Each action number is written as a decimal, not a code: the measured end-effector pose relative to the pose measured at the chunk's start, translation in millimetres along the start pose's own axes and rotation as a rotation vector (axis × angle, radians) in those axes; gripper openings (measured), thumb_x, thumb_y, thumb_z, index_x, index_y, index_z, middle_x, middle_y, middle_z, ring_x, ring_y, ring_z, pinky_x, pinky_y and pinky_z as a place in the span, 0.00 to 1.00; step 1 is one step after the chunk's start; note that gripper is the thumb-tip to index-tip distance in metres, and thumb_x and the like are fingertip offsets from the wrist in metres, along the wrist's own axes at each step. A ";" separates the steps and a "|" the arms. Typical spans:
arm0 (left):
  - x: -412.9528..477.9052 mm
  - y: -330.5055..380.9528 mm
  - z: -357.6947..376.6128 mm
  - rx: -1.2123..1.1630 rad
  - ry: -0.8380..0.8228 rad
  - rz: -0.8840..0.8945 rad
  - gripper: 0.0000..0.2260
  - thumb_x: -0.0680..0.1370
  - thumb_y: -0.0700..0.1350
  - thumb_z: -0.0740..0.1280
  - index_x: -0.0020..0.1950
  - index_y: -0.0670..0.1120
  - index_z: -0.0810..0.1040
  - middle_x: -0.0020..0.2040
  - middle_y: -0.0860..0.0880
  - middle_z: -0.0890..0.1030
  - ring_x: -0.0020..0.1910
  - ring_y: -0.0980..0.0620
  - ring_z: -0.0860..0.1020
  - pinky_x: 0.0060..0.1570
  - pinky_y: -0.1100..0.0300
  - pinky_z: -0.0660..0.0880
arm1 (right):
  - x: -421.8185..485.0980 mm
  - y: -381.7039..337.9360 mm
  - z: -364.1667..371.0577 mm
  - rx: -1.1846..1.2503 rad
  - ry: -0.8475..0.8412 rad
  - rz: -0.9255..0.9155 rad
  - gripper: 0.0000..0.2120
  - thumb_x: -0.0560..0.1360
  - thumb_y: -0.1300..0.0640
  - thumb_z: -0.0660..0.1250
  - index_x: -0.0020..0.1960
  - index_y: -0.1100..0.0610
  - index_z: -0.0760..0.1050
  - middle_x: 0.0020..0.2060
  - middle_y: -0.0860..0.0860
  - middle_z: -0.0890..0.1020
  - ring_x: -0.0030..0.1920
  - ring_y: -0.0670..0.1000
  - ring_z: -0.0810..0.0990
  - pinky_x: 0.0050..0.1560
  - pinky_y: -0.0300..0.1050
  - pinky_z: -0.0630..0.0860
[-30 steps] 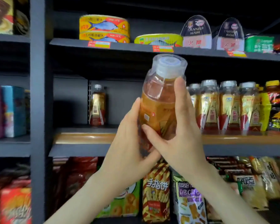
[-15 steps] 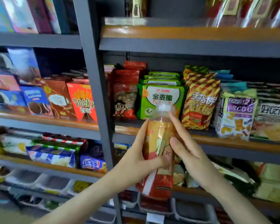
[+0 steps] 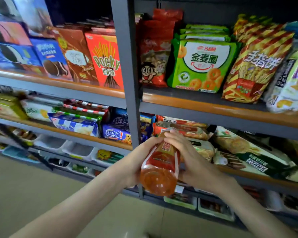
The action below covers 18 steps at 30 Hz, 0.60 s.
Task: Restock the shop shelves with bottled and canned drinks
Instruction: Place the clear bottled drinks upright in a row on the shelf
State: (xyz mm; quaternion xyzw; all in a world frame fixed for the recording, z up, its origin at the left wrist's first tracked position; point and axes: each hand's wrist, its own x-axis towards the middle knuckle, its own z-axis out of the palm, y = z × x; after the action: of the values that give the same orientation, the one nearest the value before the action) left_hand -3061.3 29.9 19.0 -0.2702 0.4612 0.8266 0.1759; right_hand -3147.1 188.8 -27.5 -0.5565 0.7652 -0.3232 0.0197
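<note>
Both hands are wrapped round the bottle (image 3: 159,170) here, left hand (image 3: 136,162) cupping its side and right hand (image 3: 194,162) curled over the neck end. It's tipped over with the base toward the camera, held in the air in front of the snack shelves (image 3: 213,108), not on any shelf yet. Only snacks show here, so my guess is it belongs somewhere else. I'd get one hand under the base, turn it upright with the label facing out before sliding it in, and go easy squeezing that soft plastic.
</note>
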 end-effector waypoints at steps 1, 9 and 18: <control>-0.3 0.7 -4.5 0.020 -0.012 -0.002 0.20 0.70 0.52 0.74 0.56 0.41 0.79 0.42 0.44 0.83 0.43 0.46 0.81 0.53 0.52 0.75 | 1.3 4.2 5.1 -0.065 0.034 -0.019 0.37 0.73 0.47 0.70 0.75 0.49 0.54 0.76 0.43 0.55 0.78 0.47 0.49 0.77 0.45 0.50; 2.8 13.4 -18.4 0.118 0.028 -0.187 0.27 0.78 0.64 0.56 0.50 0.40 0.77 0.41 0.41 0.83 0.37 0.46 0.82 0.45 0.54 0.79 | 7.9 4.3 17.3 -0.116 -0.021 0.024 0.41 0.70 0.34 0.66 0.75 0.48 0.52 0.73 0.44 0.59 0.77 0.43 0.52 0.74 0.44 0.55; 10.5 7.6 -36.8 0.609 -0.106 -0.022 0.32 0.81 0.60 0.41 0.56 0.43 0.78 0.45 0.42 0.83 0.40 0.53 0.81 0.44 0.63 0.78 | 3.6 6.6 9.5 0.440 0.136 0.582 0.39 0.56 0.43 0.80 0.63 0.50 0.71 0.52 0.40 0.80 0.55 0.39 0.78 0.53 0.33 0.74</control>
State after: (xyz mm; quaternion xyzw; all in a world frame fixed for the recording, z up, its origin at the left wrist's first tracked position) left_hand -3063.3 -5.1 1.9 -0.1667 0.6749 0.6614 0.2814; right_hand -3150.3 182.4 -37.3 -0.2753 0.8031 -0.4972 0.1792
